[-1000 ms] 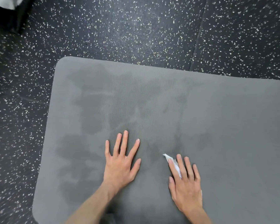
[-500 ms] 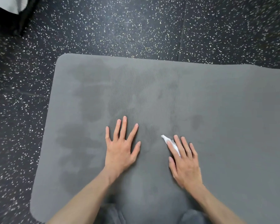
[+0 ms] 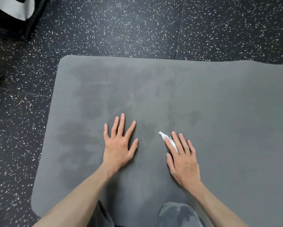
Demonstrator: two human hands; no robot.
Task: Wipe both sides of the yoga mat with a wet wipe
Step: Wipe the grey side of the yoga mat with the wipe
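Both hands sit farther from the body than 1 second ago, arms more extended; the wipe has travelled up the mat with the right hand.

Progress: yoga mat lies flat on the speckled floor, 1 face up. Darker damp patches cover its left end, reaching from the far edge down past the left hand. To the right of the right hand the surface looks uniformly dry, so this face appears only partly wiped. No sign the underside has been done; by my reading well under half the task is complete, with a flip still to come.

Pose: left hand flat on the mat, fingers spread and straight, gripping nothing, likely bracing. Right hand palm down, fingers straight and close together, pressing the wet wipe onto the mat; a white corner pokes out beside the index finger. Forearms angle in from the bottom edge. Knees in grey fabric rest on the mat's near edge.
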